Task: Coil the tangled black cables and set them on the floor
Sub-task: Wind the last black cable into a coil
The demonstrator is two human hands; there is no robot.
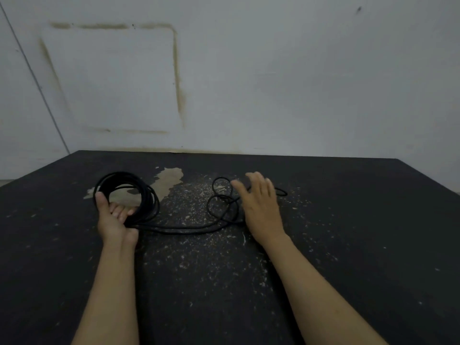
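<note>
A pale, stained wall (273, 83) is standing behind everything, carrying a brownish rectangular outline (112, 78) above and left of the coil. Below it a dark floor surface (348, 245) is spreading toward the camera, speckled with pale flecks, and a worn bare patch (169, 181) is showing just right of the coil.

Two bare forearms are reaching in from the near edge. The left hand (115, 220) is holding the coil of black cable (129, 195) at its near rim, the thumb lying along the coil's left side and the fingers curling up through the ring, so this grip is clamped around the bundled loops. The coil is resting on the floor, tilted up a little in the hand.

From the coil's near right side, a few loose black strands (179, 230) are running across the floor to a small tangle of loops (222, 200), well right of the coil. The right hand (260, 202) is hovering over or resting on the right edge of that tangle, fingers spread and straight, its grip apart and holding nothing; whether the palm is touching the cable cannot be told.
</note>
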